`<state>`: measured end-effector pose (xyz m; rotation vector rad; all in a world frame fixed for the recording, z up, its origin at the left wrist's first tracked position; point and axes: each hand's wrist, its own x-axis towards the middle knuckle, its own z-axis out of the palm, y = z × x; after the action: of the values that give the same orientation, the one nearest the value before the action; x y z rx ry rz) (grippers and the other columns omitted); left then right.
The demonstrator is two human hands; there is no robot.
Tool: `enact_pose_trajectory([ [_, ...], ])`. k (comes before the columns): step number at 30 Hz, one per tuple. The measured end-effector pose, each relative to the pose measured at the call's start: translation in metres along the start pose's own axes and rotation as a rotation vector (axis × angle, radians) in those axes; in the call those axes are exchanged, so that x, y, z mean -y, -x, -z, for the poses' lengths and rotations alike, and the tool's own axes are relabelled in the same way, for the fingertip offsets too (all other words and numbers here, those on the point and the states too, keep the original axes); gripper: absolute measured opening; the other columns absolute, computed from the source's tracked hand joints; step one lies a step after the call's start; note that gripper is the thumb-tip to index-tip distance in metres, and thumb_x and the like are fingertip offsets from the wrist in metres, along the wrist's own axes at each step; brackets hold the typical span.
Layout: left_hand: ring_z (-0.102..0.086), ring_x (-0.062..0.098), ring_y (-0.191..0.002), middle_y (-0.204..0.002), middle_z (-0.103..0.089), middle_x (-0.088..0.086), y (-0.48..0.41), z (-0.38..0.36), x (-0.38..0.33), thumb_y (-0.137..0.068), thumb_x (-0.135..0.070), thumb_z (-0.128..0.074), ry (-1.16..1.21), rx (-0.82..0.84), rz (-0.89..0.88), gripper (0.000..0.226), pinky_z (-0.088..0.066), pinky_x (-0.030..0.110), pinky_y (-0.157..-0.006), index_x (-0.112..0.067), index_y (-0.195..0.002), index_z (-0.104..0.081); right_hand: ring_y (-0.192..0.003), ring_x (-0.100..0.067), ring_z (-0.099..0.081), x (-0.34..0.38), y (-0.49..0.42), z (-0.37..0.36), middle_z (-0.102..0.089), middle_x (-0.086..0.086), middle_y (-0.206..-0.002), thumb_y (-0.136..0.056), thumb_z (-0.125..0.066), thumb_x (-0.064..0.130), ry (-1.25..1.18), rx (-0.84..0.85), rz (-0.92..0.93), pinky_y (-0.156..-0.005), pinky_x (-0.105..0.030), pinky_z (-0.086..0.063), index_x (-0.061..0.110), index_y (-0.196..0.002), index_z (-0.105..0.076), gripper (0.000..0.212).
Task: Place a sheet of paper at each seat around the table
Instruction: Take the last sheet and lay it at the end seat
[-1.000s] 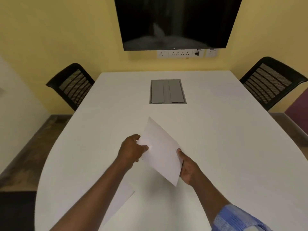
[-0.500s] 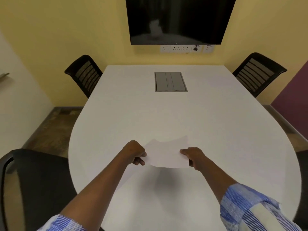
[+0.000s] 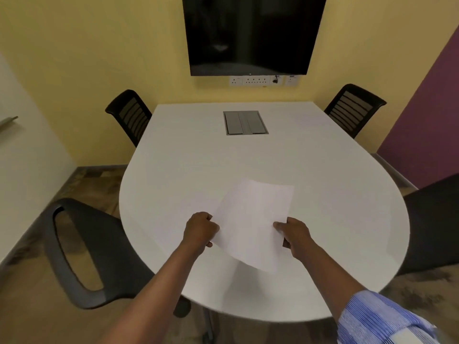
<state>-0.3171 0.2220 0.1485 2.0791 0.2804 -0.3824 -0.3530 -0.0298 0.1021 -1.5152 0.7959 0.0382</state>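
Note:
A white sheet of paper [image 3: 250, 219] hangs a little above the near end of the white rounded table [image 3: 248, 160], its far edge curling up. My left hand [image 3: 200, 229] pinches its left edge and my right hand [image 3: 294, 234] pinches its right edge. Four black chairs stand around the table: one at the far left [image 3: 129, 115], one at the far right [image 3: 354, 108], one at the near left [image 3: 84, 252] and one at the near right [image 3: 432, 224]. I cannot make out any other sheet on the tabletop.
A grey cable hatch [image 3: 246, 122] is set into the table's far middle. A dark screen [image 3: 250, 33] hangs on the yellow wall above a row of sockets [image 3: 263, 80]. A purple wall [image 3: 427, 108] closes the right side. Wooden floor shows at the left.
My view has pulled back from the table, so both near chairs now show. The sheet went from steeply tilted to nearly flat, held by both hands throughout.

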Motion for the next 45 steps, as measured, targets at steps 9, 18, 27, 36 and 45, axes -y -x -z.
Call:
enact_pose_trajectory([
  [9,-0.067,0.022,-0.062,-0.087,-0.056,-0.016,0.080,0.038,0.027,-0.086,-0.011,-0.061,0.139,-0.125,-0.133,0.013,-0.060,0.035,-0.056,-0.023,-0.086,-0.056,-0.087,-0.027,-0.073,-0.012,0.110,-0.015,-0.077,-0.009,-0.102,-0.091,-0.068,0.008,-0.154,-0.016,0.111,-0.069,-0.033,-0.059,0.011,-0.103,-0.074,0.014],
  [18,-0.068,0.022,-0.077,-0.092,-0.070,0.000,0.083,0.159,0.028,-0.088,-0.014,-0.068,0.303,-0.215,-0.223,0.004,-0.062,0.037,-0.058,-0.018,-0.085,-0.068,-0.087,-0.022,-0.075,0.017,0.175,-0.097,-0.080,-0.001,-0.101,-0.092,-0.070,0.012,-0.292,0.026,0.223,-0.074,-0.035,-0.062,0.021,-0.102,-0.076,0.015],
  [27,-0.070,0.021,-0.089,-0.099,-0.072,0.000,0.024,0.310,0.064,-0.084,-0.025,-0.079,0.670,-0.217,-0.196,0.018,-0.058,0.029,-0.055,-0.017,-0.097,-0.068,-0.090,-0.021,-0.075,0.055,0.195,-0.267,-0.079,-0.003,-0.106,-0.092,-0.072,0.011,-0.494,0.067,0.230,-0.072,-0.033,-0.062,0.014,-0.109,-0.074,0.017],
  [36,-0.071,0.020,-0.087,-0.097,-0.075,-0.004,-0.053,0.420,0.092,-0.093,-0.010,-0.067,0.627,-0.173,-0.200,0.017,-0.052,0.019,-0.046,-0.027,-0.092,-0.068,-0.086,-0.020,-0.075,0.080,0.189,-0.425,-0.079,-0.002,-0.101,-0.091,-0.073,0.012,-0.591,0.052,0.154,-0.071,-0.033,-0.061,0.018,-0.096,-0.073,0.008],
  [45,-0.070,0.016,-0.080,-0.090,-0.073,-0.008,-0.148,0.482,0.089,-0.094,-0.006,-0.063,0.637,-0.214,-0.172,0.020,-0.052,0.027,-0.052,-0.025,-0.094,-0.068,-0.103,-0.027,-0.073,0.129,0.146,-0.519,-0.077,-0.003,-0.112,-0.094,-0.071,0.015,-0.606,0.068,0.185,-0.089,-0.043,-0.060,0.015,-0.114,-0.067,0.020],
])
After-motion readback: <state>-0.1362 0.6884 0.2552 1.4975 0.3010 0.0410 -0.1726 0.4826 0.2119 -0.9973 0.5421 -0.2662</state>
